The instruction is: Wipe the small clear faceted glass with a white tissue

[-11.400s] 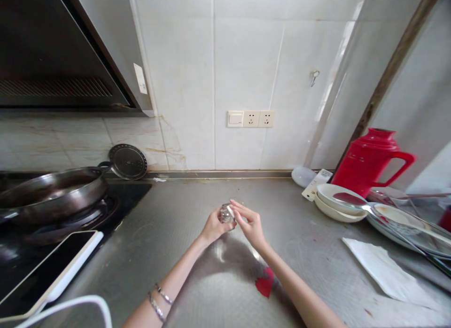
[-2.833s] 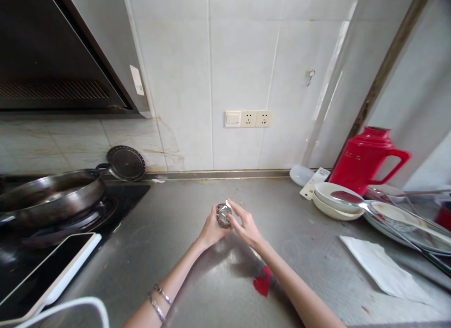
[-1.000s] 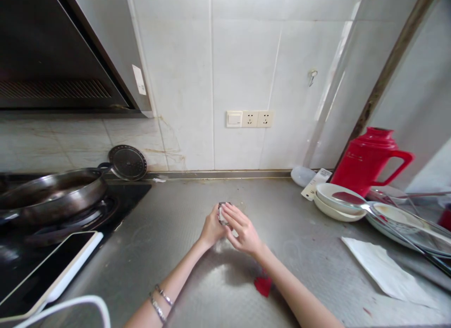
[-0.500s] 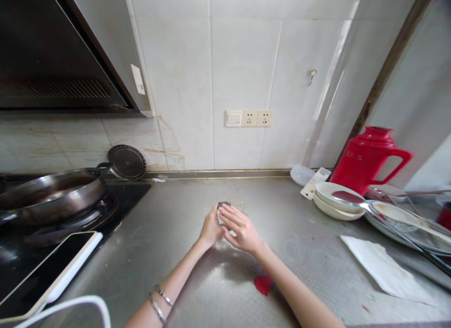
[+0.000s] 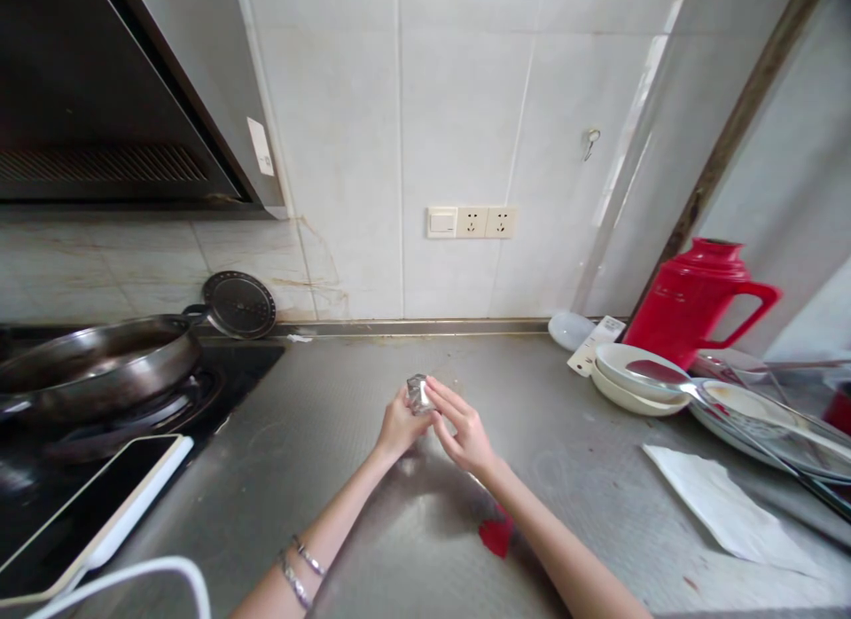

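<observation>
A small, shiny silver object, like something wrapped in foil, is held between my two hands over the middle of the metal counter. My left hand closes around its lower left side. The fingertips of my right hand press on its right side, thumb near its lower edge. A red scrap lies on the counter beside my right forearm. Two silver bracelets are on my left wrist.
At the left, a steel pan sits on the stove, with a phone in front. On the right are stacked bowls, a red thermos, a plate with utensils and a white napkin.
My right hand has shifted slightly right and its fingers have moved off the top of the silver object. More of the object now shows between my hands.
</observation>
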The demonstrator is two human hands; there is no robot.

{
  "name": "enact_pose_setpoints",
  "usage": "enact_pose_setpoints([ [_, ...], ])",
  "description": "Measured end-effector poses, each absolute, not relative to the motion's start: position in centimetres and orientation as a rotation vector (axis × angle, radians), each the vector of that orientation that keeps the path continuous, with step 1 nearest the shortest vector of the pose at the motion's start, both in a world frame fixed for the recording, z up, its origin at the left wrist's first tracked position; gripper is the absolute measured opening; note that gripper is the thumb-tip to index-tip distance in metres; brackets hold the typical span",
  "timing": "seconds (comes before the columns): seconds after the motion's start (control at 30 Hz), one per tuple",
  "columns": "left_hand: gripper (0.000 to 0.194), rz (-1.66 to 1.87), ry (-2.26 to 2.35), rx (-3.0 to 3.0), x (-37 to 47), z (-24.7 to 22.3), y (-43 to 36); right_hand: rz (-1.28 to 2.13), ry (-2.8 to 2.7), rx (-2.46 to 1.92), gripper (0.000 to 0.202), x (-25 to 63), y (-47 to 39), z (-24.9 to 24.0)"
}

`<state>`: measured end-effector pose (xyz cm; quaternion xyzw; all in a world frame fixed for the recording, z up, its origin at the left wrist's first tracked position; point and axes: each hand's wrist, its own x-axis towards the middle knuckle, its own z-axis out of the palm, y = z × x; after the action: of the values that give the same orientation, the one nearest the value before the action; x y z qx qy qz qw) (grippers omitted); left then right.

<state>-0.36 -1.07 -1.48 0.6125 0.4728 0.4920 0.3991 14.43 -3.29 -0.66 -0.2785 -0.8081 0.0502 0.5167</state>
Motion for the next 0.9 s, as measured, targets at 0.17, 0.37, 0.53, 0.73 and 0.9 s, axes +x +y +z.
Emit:
enact_pose_setpoints([
  [0.17,0.048,1.212,1.117,1.488,0.1,-0.8,-1.7,0.199,-1.904,-0.739,0.044,14.3,-3.0,-0.7],
  [0.37,0.054,1.188,1.127,1.426,0.1,-0.6,-1.7,0.174,-1.846,-0.777,0.041,14.7,-2.9,-0.9],
  [0.53,0.051,1.191,1.147,1.545,-0.4,-1.2,-1.2,0.172,-1.910,-0.714,0.044,14.4,-3.1,-0.8],
  [0.73,0.049,1.138,1.266,1.783,0.1,-0.2,-2.4,0.633,-1.658,-0.869,0.048,14.2,-2.2,-1.3],
  [0.9,0.059,1.143,1.220,1.779,0.2,0.1,-2.7,0.895,-1.523,-0.900,0.055,14.1,-1.4,-1.4],
])
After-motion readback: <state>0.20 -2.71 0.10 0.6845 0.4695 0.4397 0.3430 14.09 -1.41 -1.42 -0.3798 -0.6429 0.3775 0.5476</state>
